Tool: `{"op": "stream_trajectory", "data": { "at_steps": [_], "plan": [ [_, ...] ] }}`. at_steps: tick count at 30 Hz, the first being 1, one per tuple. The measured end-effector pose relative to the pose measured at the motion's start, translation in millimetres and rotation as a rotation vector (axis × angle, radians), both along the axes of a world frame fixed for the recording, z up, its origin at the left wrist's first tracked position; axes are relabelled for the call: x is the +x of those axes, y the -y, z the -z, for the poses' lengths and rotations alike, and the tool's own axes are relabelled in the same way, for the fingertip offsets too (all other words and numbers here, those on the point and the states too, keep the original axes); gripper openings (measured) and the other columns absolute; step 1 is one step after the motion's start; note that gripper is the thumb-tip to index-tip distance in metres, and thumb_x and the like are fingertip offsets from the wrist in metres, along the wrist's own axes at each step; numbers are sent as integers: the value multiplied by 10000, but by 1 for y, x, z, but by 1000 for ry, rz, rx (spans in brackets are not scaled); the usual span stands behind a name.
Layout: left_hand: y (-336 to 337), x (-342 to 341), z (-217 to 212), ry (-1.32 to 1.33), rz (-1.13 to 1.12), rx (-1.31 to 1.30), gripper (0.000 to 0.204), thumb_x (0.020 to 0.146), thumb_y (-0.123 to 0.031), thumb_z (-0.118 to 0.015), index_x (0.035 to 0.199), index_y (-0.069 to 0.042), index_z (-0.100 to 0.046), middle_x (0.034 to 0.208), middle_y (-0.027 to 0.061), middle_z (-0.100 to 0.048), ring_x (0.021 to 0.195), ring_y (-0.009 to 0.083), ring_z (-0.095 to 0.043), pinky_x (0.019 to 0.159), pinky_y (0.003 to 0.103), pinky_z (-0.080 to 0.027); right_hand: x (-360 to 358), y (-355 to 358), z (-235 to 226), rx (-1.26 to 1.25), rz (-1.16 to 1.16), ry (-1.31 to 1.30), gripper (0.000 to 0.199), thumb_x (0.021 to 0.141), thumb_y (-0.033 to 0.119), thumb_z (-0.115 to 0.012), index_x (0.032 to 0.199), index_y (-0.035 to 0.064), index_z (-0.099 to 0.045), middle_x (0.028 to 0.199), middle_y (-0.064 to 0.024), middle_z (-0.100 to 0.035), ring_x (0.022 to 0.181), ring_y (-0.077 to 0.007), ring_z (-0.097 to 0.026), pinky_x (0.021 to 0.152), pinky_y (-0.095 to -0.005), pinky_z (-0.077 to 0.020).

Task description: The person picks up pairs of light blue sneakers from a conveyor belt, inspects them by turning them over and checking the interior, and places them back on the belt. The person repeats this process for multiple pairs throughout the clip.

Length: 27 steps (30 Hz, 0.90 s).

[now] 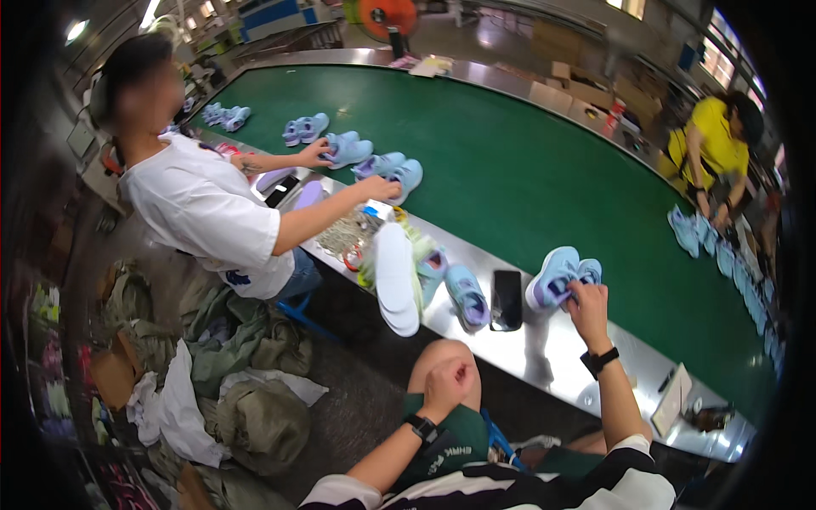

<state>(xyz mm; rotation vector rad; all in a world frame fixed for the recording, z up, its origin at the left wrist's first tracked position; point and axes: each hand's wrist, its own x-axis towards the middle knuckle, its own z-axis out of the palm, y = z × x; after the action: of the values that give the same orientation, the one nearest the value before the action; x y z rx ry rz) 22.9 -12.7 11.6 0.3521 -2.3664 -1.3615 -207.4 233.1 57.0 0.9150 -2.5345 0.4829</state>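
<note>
- Green belt (510, 187) runs beyond the metal surface (537, 365) carrying a black phone (507, 299), the landmark.
- Right of phone: blue shoe (554, 272), at the belt's near edge; right hand (588, 308) appears clamped on its collar, probably steadying it.
- Left of phone: second shoe (465, 285), just beside, seemingly kept within reach.
- Nearer the wearer than phone: left hand (448, 384), fingers curled together over the thigh, apparently resting.

Bright windows (716, 58), dark floor (357, 374)
</note>
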Motion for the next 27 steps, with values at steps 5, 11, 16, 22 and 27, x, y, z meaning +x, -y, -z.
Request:
{"op": "stream_trajectory", "data": {
  "at_steps": [5, 11, 16, 22, 27],
  "plan": [
    [-24, -13, 6, 94, 52, -141, 121, 851, -169, -678, 829, -50, -677, 697, 103, -649, 633, 260, -635, 605, 370, -503, 125, -84, 24, 275, -114, 128, 430, 825, 100, -603, 1253, 132, -579, 837, -54, -552, 886, -234, -559, 877, -427, -377],
    [-125, -58, 28, 250, 556, 25, 555, 888, -367, -671, 1316, -48, -520, 1101, 211, -572, 908, 329, -626, 813, 402, -513, 192, -145, 48, -5, 121, 180, 567, 856, 237, -693, 1371, 97, -502, 942, -65, -601, 921, -218, -564, 887, -415, -371],
    [-161, -75, 55, 344, 417, -135, 617, 827, -267, -694, 1359, -34, -487, 1095, 220, -576, 971, 341, -605, 873, 405, -495, 179, -143, 86, -669, 607, 737, 743, 826, 373, -739, 1386, -8, -435, 1072, -211, -603, 964, -345, -600, 825, -429, -483],
    [-139, -81, 62, 586, 540, 719, 591, 917, -61, -563, 1471, -130, -368, 1218, 91, -601, 1071, 176, -604, 905, 314, -486, 162, -150, 91, -1192, 391, 1146, 591, 897, 114, -547, 1448, -6, -371, 1243, -142, -589, 1083, -214, -588, 930, -331, -477],
    [-145, -45, 21, 583, 556, 1180, 614, 982, -117, -506, 1531, -187, -241, 1477, 67, -418, 1303, 239, -482, 1074, 423, -413, 202, -135, 35, -1523, 140, 1392, 606, 913, 63, -473, 1499, 61, -320, 1388, -78, -506, 1241, -170, -515, 1035, -312, -423]
  ]
}}
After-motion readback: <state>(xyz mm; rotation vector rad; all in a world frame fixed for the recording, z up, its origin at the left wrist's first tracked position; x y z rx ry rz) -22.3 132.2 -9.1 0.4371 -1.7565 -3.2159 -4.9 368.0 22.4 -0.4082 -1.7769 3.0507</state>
